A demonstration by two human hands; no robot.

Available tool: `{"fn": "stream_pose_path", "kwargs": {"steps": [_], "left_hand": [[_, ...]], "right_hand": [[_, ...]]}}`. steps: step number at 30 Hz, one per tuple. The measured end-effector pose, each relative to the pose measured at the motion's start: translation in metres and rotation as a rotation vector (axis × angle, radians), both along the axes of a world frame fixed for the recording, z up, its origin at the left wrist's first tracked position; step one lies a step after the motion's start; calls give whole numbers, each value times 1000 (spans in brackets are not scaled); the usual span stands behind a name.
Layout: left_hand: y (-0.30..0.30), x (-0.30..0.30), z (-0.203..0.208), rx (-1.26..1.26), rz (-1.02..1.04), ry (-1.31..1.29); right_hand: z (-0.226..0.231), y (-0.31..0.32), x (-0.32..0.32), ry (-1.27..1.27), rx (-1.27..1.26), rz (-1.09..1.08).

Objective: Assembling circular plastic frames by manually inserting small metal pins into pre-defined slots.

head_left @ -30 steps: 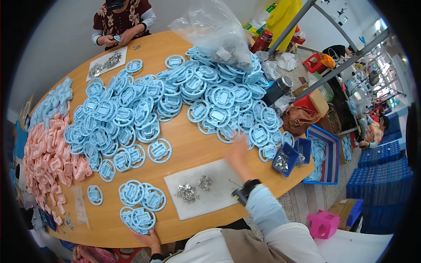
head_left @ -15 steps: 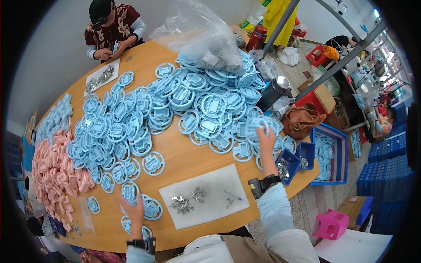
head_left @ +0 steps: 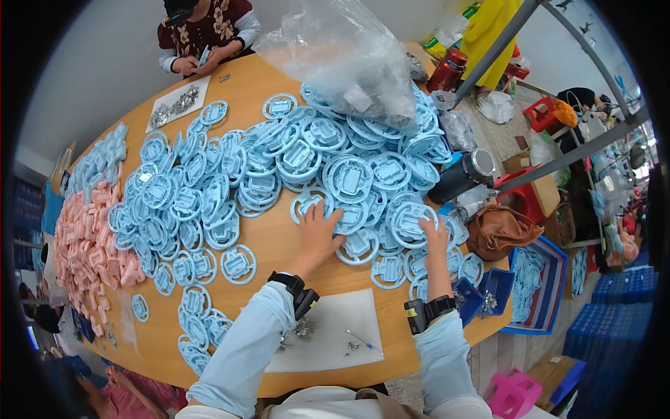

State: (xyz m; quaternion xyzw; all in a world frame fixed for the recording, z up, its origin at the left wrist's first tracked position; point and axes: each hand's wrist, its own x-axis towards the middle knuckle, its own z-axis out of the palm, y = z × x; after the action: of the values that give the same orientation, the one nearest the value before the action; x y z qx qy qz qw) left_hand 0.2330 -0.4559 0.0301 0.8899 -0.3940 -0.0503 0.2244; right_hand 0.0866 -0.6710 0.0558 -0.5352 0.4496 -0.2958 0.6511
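My left hand (head_left: 318, 239) reaches to the front of a big heap of light blue round plastic frames (head_left: 296, 157). Its fingers are spread, with the tips on the edge of a frame (head_left: 312, 202). Farther right, my right hand (head_left: 437, 246) grips the rim of another light blue plastic frame (head_left: 413, 225) at the heap's right side. Below my hands lies a whitish mat (head_left: 335, 325) with small metal bits and a thin pointed tool (head_left: 365, 342). My left forearm covers part of the mat.
Two small blue bins (head_left: 497, 292) with metal pieces stand by my right wrist. Pink parts (head_left: 94, 237) are heaped far left. A dark flask (head_left: 460, 176), a brown bag (head_left: 504, 232) and a clear plastic bag (head_left: 342, 59) border the heap. Another person (head_left: 209, 35) works across the table.
My left hand has left the small group of frames at the lower left and moved right and forward to the main heap. My right hand remains at the heap's right side. The view has shifted.
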Motion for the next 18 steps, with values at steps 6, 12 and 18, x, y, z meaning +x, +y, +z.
{"fn": "stream_pose_path", "kwargs": {"steps": [6, 12, 18], "left_hand": [[30, 17, 0, -206, -5, -18], [113, 6, 59, -551, 454, 426], [283, -41, 92, -1260, 981, 838]], "right_hand": [[-17, 21, 15, 112, -77, 364], [-21, 73, 36, 54, 90, 376], [18, 170, 57, -199, 420, 595]]}}
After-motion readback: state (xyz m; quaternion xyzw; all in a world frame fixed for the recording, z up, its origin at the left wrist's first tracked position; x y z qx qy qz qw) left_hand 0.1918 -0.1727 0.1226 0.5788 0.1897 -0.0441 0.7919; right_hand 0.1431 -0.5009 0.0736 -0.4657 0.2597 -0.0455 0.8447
